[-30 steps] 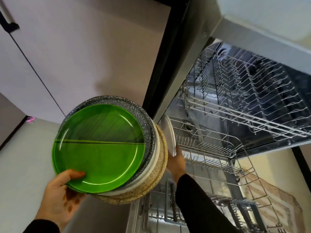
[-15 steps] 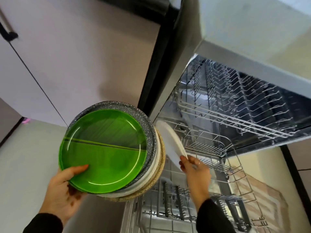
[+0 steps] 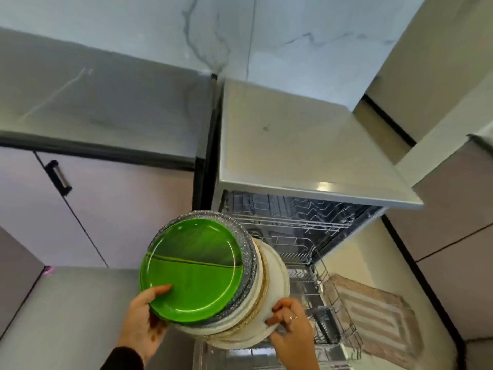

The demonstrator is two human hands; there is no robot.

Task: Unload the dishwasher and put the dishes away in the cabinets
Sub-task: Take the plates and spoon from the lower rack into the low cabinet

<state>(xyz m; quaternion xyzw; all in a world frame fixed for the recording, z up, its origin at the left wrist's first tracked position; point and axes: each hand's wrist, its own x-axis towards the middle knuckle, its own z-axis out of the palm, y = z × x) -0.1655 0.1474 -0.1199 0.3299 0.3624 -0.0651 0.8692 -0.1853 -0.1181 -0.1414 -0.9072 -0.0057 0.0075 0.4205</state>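
Observation:
A tilted stack of plates is held in front of me, with a green divided plate (image 3: 193, 268) facing me on top. Behind it lie a grey speckled plate (image 3: 246, 245), white and tan-rimmed plates, and a white plate (image 3: 276, 276) at the back. My left hand (image 3: 144, 320) grips the stack's lower left edge, thumb on the green plate. My right hand (image 3: 289, 327) holds the white plate against the stack's back. The open dishwasher (image 3: 301, 225) stands behind, its lower rack (image 3: 333, 297) pulled out.
A grey countertop (image 3: 101, 102) runs at the left above pale cabinet doors with a black handle (image 3: 58, 177). The dishwasher's flat top (image 3: 293, 145) sits below a marble wall. A patterned rug (image 3: 373, 311) lies on the floor at the right, beside more cabinets (image 3: 453, 222).
My right hand lifted the white plate out of the lower rack and brought it against the back of the stack. My view rose, so the countertop and wall now show.

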